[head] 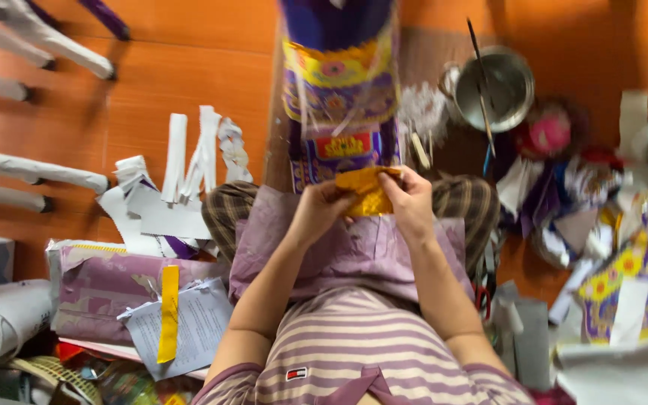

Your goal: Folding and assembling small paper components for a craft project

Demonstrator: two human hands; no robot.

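**Gold foil paper pinched between two hands**

Gold foil paper [367,190], crinkled and shiny, sits above the lap, right at the foot of a tall purple and yellow patterned paper piece [341,90] wrapped in clear film. Left hand [320,208] curls in, fingers closed on the foil's left edge. Right hand [410,202] mirrors it, thumb and fingers clamped on the right edge, both wrists bent upward, forearms angled in from the striped shirt. Foil looks folded or bunched, though blur makes that hard to confirm. Off to the right, a round metal pot [498,86] holds thin sticks; white paper strips [189,157] lie on the orange floor [166,67] at left.
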